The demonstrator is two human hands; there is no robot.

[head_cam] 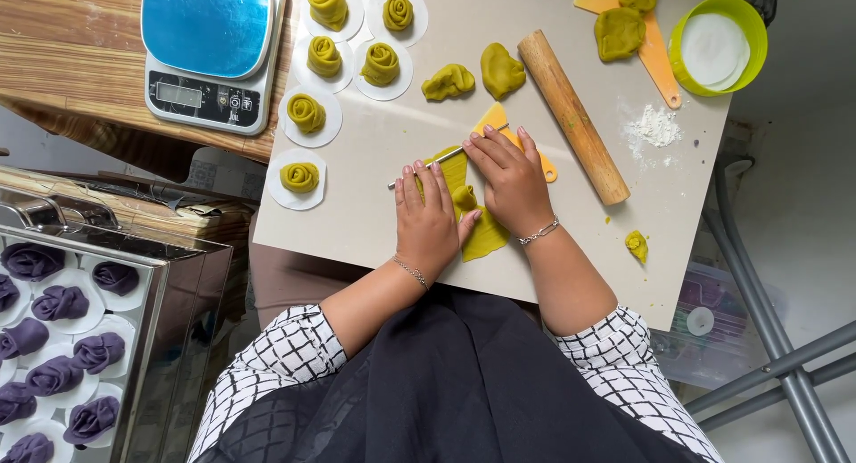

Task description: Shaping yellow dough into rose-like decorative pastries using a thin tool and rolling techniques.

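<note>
We are looking down at a pale board lying across a wooden table, with a grey floor and metal chair legs showing at the right. On the board a flat sheet of green dough is lying just under our hands, beside a thin metal stick and an orange scraper. Our left hand is pressing palm-down on the dough, fingers extended and grasping nothing; our right hand is resting flat next to it, fingertips touching the stick and scraper. A wooden rolling pin is lying diagonally just beyond, near spilled flour and a green bowl. Rolled green rosettes on white paper rounds are lining the board's left edge beside a digital scale. At the lower left, purple rosettes are sitting in a steel tray, partly cut off by the frame. Most of the dough sheet is hidden under our hands, so we cannot tell its full shape.
</note>
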